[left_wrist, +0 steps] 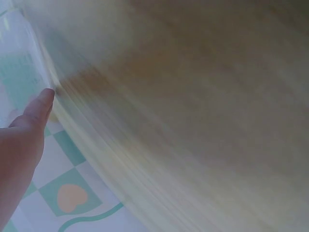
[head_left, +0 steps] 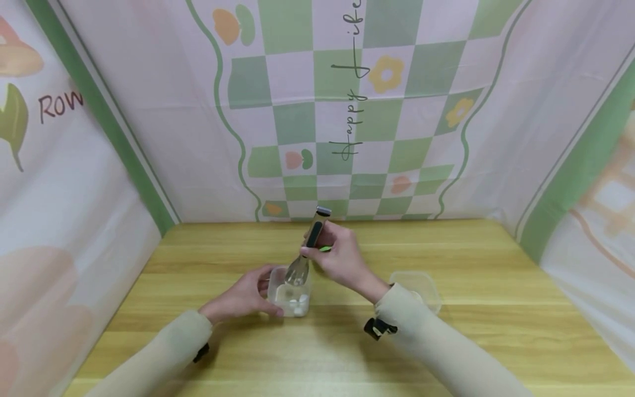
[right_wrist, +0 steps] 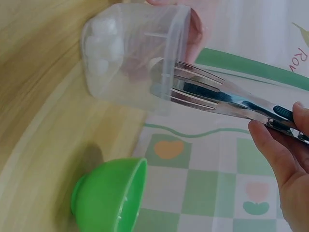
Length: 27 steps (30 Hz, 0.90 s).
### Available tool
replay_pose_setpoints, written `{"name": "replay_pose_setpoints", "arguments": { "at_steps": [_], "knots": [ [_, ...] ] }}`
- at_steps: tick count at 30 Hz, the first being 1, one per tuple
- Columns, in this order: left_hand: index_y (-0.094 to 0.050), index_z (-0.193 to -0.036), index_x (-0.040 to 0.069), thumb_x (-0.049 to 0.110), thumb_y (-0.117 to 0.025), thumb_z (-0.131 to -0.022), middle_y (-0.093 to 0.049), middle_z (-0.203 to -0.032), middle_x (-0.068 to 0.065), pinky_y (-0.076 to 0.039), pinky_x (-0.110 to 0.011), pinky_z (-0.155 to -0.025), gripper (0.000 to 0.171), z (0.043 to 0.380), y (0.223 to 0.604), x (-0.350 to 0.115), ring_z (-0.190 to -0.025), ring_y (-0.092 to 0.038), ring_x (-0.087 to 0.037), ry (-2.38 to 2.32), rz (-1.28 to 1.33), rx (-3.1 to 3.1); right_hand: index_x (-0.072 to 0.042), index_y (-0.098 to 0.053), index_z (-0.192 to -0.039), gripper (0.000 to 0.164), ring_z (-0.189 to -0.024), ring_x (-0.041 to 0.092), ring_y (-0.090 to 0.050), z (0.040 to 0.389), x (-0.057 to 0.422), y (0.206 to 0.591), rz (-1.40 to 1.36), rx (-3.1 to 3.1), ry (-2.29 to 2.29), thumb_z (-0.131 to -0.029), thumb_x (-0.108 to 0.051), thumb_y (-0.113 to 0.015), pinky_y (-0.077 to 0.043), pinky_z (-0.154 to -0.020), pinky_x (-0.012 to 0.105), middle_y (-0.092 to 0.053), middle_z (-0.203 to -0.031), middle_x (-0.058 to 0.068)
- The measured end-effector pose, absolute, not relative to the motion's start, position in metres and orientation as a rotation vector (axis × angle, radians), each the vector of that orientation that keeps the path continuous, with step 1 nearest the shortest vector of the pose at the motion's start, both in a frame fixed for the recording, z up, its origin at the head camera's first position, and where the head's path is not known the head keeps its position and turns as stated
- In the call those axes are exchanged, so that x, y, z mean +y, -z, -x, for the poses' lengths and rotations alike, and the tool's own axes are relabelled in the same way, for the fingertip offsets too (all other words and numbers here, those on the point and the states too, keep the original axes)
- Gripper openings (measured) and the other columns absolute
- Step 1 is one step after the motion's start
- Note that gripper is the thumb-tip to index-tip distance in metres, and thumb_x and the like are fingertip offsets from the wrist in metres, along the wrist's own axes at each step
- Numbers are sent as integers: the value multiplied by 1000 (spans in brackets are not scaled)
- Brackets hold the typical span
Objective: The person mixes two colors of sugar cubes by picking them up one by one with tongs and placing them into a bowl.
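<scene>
A clear plastic container (head_left: 275,298) stands on the table, with several small white pieces (head_left: 299,303) at its bottom. My left hand (head_left: 245,298) holds it from the left side, thumb near the front and fingers behind. My right hand (head_left: 341,259) grips metal tongs (right_wrist: 231,99) with dark handle inserts, slanted downward. Their slotted ends reach inside the container's mouth, above the white pieces. Whether anything sits between the tips, I cannot tell. In the left wrist view only part of the left hand (left_wrist: 29,130) shows, a fingertip against the clear wall.
A green bowl (right_wrist: 106,195) stands beyond the right hand, mostly hidden by it in the head view; bits of white show inside it. To the right, partly under the right forearm, lies a clear lid (head_left: 429,289). A printed cloth (head_left: 337,121) hangs behind the wooden table (head_left: 476,331).
</scene>
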<state>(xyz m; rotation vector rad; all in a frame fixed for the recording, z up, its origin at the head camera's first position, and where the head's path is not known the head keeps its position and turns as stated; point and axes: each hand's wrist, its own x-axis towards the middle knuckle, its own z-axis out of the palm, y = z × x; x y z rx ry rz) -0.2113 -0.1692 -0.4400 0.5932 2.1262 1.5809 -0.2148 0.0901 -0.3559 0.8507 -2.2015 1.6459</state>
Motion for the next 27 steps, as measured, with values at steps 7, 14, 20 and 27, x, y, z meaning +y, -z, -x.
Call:
{"name": "replay_pose_setpoints", "arguments": {
  "at_steps": [7, 14, 20, 27],
  "knots": [
    [-41, -156, 1, 2, -92, -78, -55, -149, -20, -48, -48, -113, 94, 213, 441, -170, -136, -54, -41, -1583, -608, 2122, 3, -71, -101, 23, -75, 23, -76, 213, 102, 344, -835, -2131, -1598, -84, 7, -85, -65, -67, 34, -78, -89, 10],
    [-42, -155, 1, 2, -93, -76, -56, -147, -19, -50, -46, -112, 94, 213, 442, -169, -135, -55, -40, -1580, -597, 2143, -1, -71, -99, 23, -76, 21, -75, 217, 121, 331, -794, -2109, -1558, -83, 6, -86, -66, -69, 32, -78, -90, 7],
    [-42, -155, -1, 2, -92, -78, -53, -149, -22, -48, -47, -113, 92, 211, 439, -169, -137, -53, -42, -1578, -613, 2139, 0, -71, -99, 22, -78, 22, -75, 223, 139, 328, -770, -2107, -1509, -84, 7, -85, -66, -71, 33, -78, -92, 8],
    [-41, -156, -1, 2, -92, -77, -52, -151, -23, -45, -50, -115, 94, 209, 437, -168, -139, -51, -44, -1576, -603, 2144, 0, -71, -99, 21, -79, 24, -76, 233, 154, 332, -690, -2169, -1454, -85, 6, -85, -64, -71, 27, -78, -90, 9]
  ]
}}
